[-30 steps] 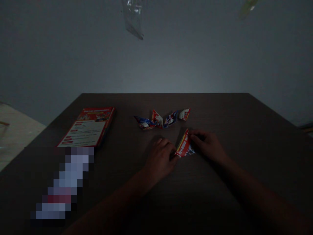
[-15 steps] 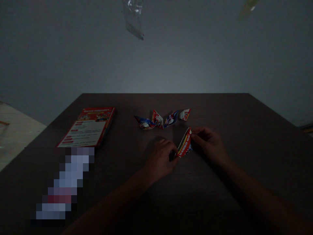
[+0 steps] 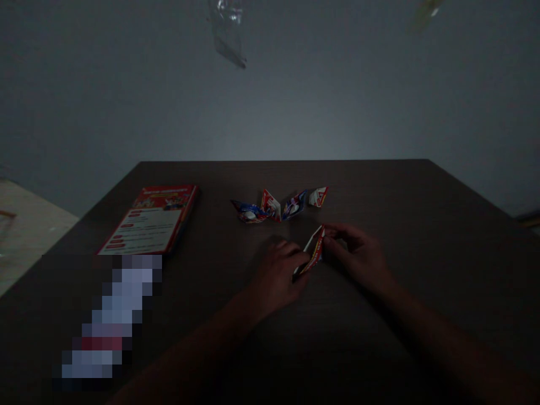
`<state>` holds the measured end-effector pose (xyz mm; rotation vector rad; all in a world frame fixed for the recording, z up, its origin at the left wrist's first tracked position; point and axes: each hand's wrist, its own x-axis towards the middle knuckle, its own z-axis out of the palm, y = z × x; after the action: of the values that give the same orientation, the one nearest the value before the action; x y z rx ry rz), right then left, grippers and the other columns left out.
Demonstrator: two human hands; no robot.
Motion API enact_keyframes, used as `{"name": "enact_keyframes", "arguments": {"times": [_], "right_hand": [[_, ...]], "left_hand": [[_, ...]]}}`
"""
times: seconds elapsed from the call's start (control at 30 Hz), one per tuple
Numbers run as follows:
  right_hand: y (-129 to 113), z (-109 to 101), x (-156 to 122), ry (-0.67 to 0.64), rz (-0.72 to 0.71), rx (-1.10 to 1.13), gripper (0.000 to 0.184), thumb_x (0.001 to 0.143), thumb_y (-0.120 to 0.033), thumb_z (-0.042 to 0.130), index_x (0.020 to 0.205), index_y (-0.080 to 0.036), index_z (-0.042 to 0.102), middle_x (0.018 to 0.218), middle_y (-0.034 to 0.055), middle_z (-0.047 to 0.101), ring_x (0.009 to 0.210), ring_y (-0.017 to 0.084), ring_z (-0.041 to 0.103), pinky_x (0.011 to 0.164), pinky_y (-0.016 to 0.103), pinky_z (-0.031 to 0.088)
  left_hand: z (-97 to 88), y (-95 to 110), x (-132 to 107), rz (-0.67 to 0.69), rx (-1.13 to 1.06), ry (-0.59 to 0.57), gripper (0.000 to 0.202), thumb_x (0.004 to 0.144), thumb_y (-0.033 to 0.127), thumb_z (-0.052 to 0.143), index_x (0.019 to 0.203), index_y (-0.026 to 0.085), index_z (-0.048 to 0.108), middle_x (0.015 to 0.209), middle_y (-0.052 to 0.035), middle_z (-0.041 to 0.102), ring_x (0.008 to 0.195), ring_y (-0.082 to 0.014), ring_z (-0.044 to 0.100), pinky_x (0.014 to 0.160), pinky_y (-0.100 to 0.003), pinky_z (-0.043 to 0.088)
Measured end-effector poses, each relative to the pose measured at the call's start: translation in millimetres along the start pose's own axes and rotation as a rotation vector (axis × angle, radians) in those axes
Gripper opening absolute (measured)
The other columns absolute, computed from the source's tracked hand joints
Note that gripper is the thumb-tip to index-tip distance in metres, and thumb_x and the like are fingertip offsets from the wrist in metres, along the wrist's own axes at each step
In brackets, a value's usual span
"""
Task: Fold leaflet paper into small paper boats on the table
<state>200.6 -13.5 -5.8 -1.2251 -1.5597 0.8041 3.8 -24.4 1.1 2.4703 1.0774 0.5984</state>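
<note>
Between my two hands is a folded paper boat [image 3: 315, 256], printed red, yellow and white, held just above or on the dark table [image 3: 379, 185]. My left hand [image 3: 278, 275] is closed on its left lower end, fingers partly inside the opening. My right hand [image 3: 358, 247] pinches the upper right tip with thumb and fingers. The boat's dark inside shows between its pale edge and its printed side. Just beyond stand several more folded paper boats: a blue one [image 3: 250, 212], a red and white one [image 3: 271, 205], another blue one [image 3: 294, 205] and a small white and red one [image 3: 318, 197].
On the left lies a stack of printed red and white leaflets [image 3: 147, 225]. Nearer me, a blurred-out, pixelated object [image 3: 122, 315] rests on the table. Against the grey wall [image 3: 337, 84] hang a clear plastic bag [image 3: 228, 34] and a yellowish item [image 3: 426, 14].
The held boat has turned so its printed side faces me less and its opening shows wider. My left fingers have reached over its edge; the right hand has shifted slightly left and down.
</note>
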Motion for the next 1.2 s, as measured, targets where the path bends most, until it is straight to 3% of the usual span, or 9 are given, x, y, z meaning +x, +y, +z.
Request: {"name": "enact_keyframes", "arguments": {"times": [0.4, 0.7, 1.2], "right_hand": [[-5, 1, -2, -0.046, -0.113, -0.046, 0.021, 0.081, -0.024, 0.062, 0.102, -0.022, 0.066, 0.094, 0.0034, 0.069, 0.083, 0.017, 0.063, 0.076, 0.03, 0.05], [-9, 0, -3, -0.08, -0.121, -0.048, 0.021, 0.081, -0.025, 0.06, 0.101, -0.021, 0.066, 0.094, 0.0044, 0.069, 0.083, 0.018, 0.064, 0.075, 0.031, 0.052], [-13, 1, -4, -0.138, -0.147, -0.089, 0.019, 0.082, -0.021, 0.057, 0.099, -0.02, 0.066, 0.093, 0.0041, 0.07, 0.084, 0.017, 0.065, 0.076, 0.029, 0.051]], "left_hand": [[-2.8, 13, 1, 0.014, 0.257, -0.085, 0.015, 0.083, 0.026, 0.049, 0.094, 0.02, 0.058, 0.104, -0.0076, 0.051, 0.1, -0.0249, 0.044, 0.081, -0.04, 0.036], [0.7, 14, 3, -0.031, 0.269, -0.071, 0.024, 0.076, 0.03, 0.057, 0.099, 0.024, 0.059, 0.115, -0.0087, 0.047, 0.111, -0.0286, 0.04, 0.086, -0.043, 0.035], [6.6, 12, 0, -0.041, 0.292, -0.033, 0.032, 0.076, 0.039, 0.058, 0.105, 0.026, 0.061, 0.136, -0.0104, 0.038, 0.125, -0.0333, 0.03, 0.097, -0.052, 0.027]]}}
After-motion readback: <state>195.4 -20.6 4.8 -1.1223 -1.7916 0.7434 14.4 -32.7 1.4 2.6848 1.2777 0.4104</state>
